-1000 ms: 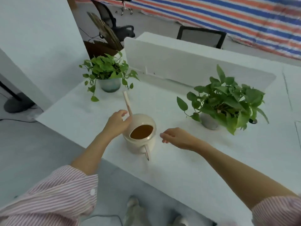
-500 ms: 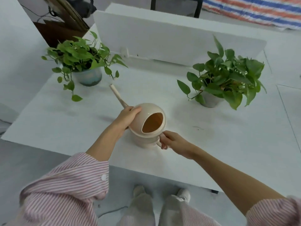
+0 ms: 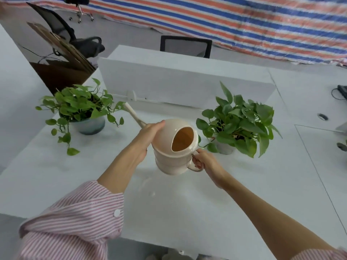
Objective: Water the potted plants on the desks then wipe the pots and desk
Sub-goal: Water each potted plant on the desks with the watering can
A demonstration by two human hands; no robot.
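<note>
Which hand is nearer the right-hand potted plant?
Right. The right hand grips the watering can handle just left of and below the right-hand potted plant. The left hand rests on the can's far side, further away.

Bright, even, diffuse light washes the white desk (image 3: pixel 56 175), leaving only faint shadows. Wide-angle bending curves the edges. The striped tarp (image 3: pixel 244 25) behind looks soft, perhaps from slight motion blur.

Both arms reach forward. The left hand (image 3: pixel 148 134) lies with straight fingers toward 1 o'clock; the right hand (image 3: pixel 204 162) is curled, knuckles toward 10 o'clock.
</note>
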